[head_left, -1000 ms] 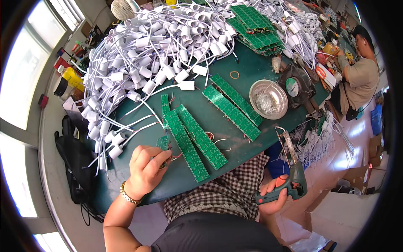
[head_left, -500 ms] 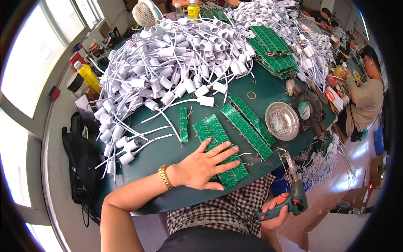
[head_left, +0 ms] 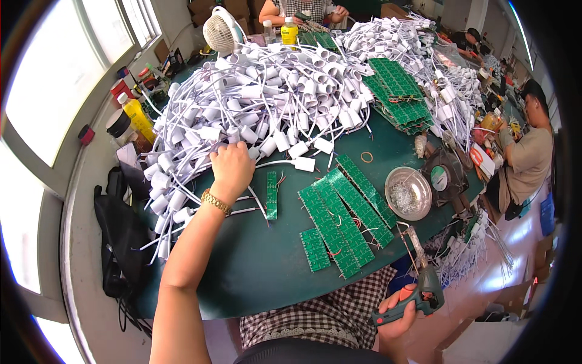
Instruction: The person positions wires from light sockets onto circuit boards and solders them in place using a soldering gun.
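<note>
My left hand (head_left: 233, 171), with a gold watch on the wrist, reaches to the near edge of a heap of white cabled lamp holders (head_left: 267, 91). Its fingers are curled down, and whatever they grip is hidden beneath them. A white cable runs out from under it toward a narrow green circuit board strip (head_left: 272, 197). At the table's front right, low beside my lap, my right hand (head_left: 397, 315) is wrapped around the grip of a soldering gun (head_left: 429, 290), its tip pointing up. Green circuit board panels (head_left: 335, 224) lie between the hands, one short panel (head_left: 314, 249) nearest me.
Right of the boards stands a metal bowl (head_left: 408, 205) of small clear bits. Farther back are stacked green boards (head_left: 400, 94), a fan (head_left: 222, 31) and a yellow bottle (head_left: 289, 31). A black bag (head_left: 118, 236) hangs at the left. Other people work beyond the table and at right.
My left hand has left the board panels and moved left and away to the lamp holder heap. The panels now lie against the long strips, with a short panel apart. My right hand still holds the soldering gun.
</note>
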A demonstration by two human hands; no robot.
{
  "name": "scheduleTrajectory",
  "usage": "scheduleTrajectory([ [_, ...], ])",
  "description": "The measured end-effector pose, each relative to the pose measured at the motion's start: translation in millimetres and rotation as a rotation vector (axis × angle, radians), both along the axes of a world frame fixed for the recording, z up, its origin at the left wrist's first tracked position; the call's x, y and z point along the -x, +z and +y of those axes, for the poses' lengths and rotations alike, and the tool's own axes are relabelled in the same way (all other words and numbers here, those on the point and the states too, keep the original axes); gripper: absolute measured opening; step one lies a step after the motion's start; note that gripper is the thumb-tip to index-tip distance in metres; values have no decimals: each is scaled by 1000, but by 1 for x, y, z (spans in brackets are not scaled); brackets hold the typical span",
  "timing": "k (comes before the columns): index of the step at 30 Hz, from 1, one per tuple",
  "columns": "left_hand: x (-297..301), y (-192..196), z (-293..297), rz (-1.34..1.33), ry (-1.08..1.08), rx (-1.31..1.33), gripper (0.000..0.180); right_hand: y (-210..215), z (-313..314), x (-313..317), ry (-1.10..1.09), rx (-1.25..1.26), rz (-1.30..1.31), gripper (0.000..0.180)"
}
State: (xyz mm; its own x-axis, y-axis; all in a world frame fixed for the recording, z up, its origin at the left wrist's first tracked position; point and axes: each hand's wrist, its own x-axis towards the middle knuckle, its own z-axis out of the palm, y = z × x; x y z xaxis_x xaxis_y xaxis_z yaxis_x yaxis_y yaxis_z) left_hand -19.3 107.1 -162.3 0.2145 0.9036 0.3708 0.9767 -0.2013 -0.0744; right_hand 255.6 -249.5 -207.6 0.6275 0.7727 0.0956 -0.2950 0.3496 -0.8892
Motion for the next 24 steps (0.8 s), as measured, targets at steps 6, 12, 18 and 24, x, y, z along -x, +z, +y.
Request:
scheduleTrajectory([
  [6,-5,-9,-1,-418,-111,-121,21,4,8,10,-3,-1,34,38],
  [12,19,7,13,-1671,-523,-241,21,11,16,12,38,-19,28,40],
  [18,30,71,-5,-2622,-373,-48,21,21,20,16,12,-8,-27,40],
  [24,49,101,-39,-2411,-581,70,21,20,15,24,24,-45,10,41],
])
